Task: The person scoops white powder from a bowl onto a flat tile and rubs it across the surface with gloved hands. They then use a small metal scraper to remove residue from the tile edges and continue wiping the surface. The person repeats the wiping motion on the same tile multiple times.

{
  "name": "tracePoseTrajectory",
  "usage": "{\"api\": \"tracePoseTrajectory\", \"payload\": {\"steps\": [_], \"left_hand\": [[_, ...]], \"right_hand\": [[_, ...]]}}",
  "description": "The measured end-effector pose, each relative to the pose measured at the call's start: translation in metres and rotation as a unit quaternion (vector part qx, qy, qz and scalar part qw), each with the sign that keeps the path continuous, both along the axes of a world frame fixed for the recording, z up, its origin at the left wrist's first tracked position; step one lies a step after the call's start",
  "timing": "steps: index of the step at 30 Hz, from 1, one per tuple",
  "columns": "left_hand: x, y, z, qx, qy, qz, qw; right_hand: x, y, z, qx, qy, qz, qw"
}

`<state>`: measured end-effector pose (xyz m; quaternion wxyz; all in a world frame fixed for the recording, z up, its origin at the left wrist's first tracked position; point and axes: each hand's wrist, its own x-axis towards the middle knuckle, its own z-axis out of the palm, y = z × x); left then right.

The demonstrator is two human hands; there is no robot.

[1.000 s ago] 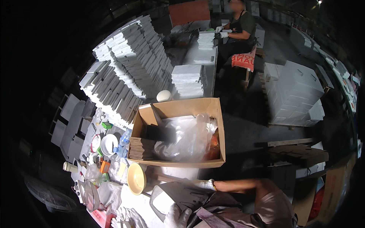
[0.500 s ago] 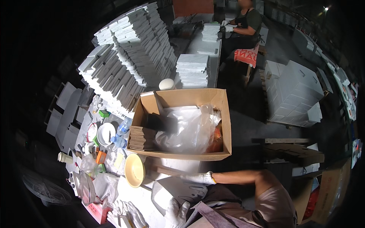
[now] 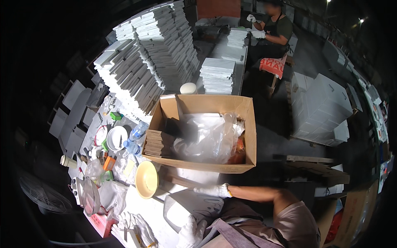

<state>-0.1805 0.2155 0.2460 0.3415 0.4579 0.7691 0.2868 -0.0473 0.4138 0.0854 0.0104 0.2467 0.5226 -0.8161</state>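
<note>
The grey piece with a line drawing [image 3: 200, 205] lies at the worktop's [image 3: 145, 213] near edge, between the two gloved hands, its longer side seemingly running left to right. The right hand [image 3: 213, 190] is flat along the far side, fingers straight and pointing left; whether it pinches anything I cannot tell. The left hand [image 3: 191, 234] is at the near side, thumb parted from loosely open fingers (glare washes out their tips). Both look about equally close. Beyond the right hand, an open cardboard box [image 3: 206, 167] holds clear plastic [image 3: 202, 138], stacked brown card [image 3: 156, 144] in its near left corner and something orange-red [image 3: 238, 153] at its right end. A yellow bowl [image 3: 146, 180] sits just outside that near left corner.
</note>
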Motion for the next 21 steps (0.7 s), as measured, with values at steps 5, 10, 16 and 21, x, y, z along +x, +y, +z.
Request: {"api": "tracePoseTrajectory", "payload": {"steps": [5, 10, 16, 21], "left_hand": [[-0.002, -0.011, -0.003, 0.005, 0.004, 0.001, 1.0], [-0.001, -0.023, -0.006, 0.011, 0.01, 0.007, 1.0], [-0.002, -0.038, -0.007, 0.014, 0.023, 0.019, 0.999], [-0.002, -0.048, -0.011, 0.059, 0.013, 0.035, 0.998]], "right_hand": [[-0.014, -0.002, -0.068, 0.053, 0.03, -0.007, 0.998], [-0.033, -0.002, -0.11, -0.203, 0.177, -0.003, 0.963], [-0.001, -0.004, -0.073, 0.133, -0.029, -0.071, 0.988], [-0.002, -0.015, -0.043, 0.02, -0.049, -0.14, 0.989]]}}
